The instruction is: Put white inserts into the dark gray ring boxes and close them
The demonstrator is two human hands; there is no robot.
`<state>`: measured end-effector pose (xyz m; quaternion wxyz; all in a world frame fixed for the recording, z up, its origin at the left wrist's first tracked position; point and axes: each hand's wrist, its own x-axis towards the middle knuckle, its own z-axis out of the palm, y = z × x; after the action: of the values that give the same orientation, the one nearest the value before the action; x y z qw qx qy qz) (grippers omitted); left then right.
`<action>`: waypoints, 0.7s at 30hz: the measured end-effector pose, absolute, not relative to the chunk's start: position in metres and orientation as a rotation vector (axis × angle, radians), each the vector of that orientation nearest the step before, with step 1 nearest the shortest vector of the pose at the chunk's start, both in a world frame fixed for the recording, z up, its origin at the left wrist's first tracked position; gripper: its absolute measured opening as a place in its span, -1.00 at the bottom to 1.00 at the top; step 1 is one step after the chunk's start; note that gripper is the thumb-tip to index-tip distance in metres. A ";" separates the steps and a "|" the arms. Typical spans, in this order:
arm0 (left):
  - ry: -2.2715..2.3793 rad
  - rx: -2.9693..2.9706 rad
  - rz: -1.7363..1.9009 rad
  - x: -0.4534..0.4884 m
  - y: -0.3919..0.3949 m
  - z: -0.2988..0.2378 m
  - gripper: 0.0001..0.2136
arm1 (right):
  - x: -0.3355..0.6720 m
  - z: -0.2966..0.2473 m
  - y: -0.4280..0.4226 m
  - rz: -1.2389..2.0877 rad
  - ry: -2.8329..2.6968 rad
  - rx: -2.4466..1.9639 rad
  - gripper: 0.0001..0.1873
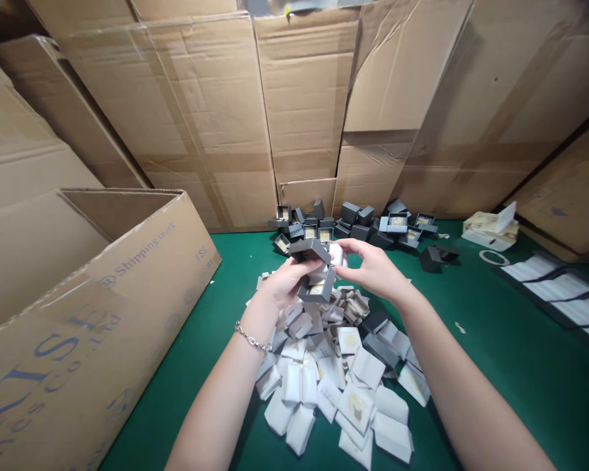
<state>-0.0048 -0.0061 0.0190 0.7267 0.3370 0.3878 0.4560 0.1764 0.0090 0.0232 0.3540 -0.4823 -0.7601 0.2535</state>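
Note:
My left hand is wrapped round a small dark grey box whose lid is raised, with a pale insert showing inside. Close beside it, my right hand pinches a small white piece at the box's right side; I cannot make out its exact kind. Below both hands spreads a heap of small white folded pieces, some bearing a round gold-coloured print. Behind the hands lie several dark grey boxes, some with their lids up and pale inserts showing.
A large open cardboard carton stands on the left of the green table. Cardboard sheets wall off the back. At the right are a tissue pack, a white ring and a dark tray of white pieces.

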 end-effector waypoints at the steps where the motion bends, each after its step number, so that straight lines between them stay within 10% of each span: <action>1: 0.863 0.738 1.024 -0.003 -0.005 0.018 -0.67 | 0.177 0.023 0.010 0.621 -1.917 -1.278 -0.60; 14: 0.739 0.431 1.347 0.015 0.008 0.004 -0.85 | 0.145 0.041 -0.010 1.359 -0.985 -0.837 -0.57; 21: 0.750 0.603 1.116 0.027 -0.014 0.017 -0.73 | 0.134 0.024 -0.011 1.086 -0.932 -0.862 -0.51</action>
<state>0.0273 -0.0136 0.0171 0.7407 0.2750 0.3418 0.5089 0.1336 -0.0112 0.0239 0.6710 -0.3824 -0.4136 0.4821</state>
